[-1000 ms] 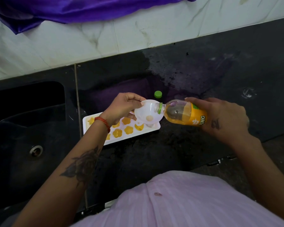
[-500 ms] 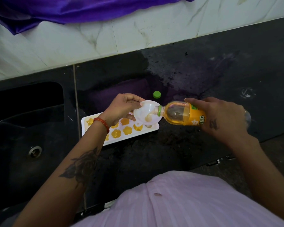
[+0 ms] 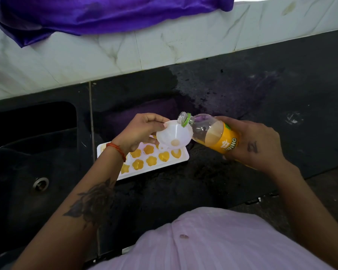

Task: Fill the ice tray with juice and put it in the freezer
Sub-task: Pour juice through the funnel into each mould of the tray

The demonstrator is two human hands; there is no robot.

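While the left hand (image 3: 140, 131) is pinching the rim of a white funnel (image 3: 174, 136) between thumb and fingers, the funnel is hanging just above the tray (image 3: 181, 159), spout over the far row. Right of the tray, the right hand (image 3: 256, 145) is gripping the bottle (image 3: 213, 133), fingers wrapped round its body, neck tilted up above the funnel's rim. Orange juice is filling the tray's visible flower-shaped cells. Left of the tray, the sink (image 3: 27, 162) is lying dark.

Single head view, looking steeply down, close over countertop (image 3: 242, 182).
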